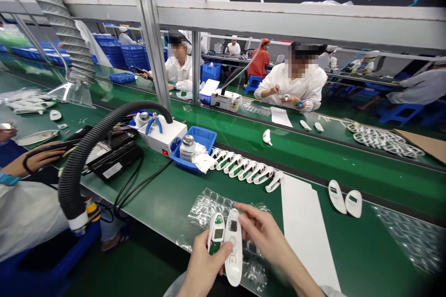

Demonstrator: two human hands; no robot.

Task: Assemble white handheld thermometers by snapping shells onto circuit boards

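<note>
My left hand (204, 260) is closed around a white handheld device housing (216, 240), whose green circuit board and small grey display show. Its thumb presses on a long white plastic cover (234, 257) with a display window and round button outlines, lying alongside the housing. My right hand (265, 234) has its fingertips at the cover's upper right edge, gripping it near the window. Beneath and behind both hands lies clear plastic blister tray material (209, 204). A row of white housings with green boards (240, 167) stands just beyond.
A blue bin (204, 137) with a metal-capped bottle (187, 148) stands left of the row. White paper (304, 222) and two white covers (337, 197) lie to the right. A black hose (75, 162) arches at left. Co-workers (294, 79) sit across the green conveyor (306, 158).
</note>
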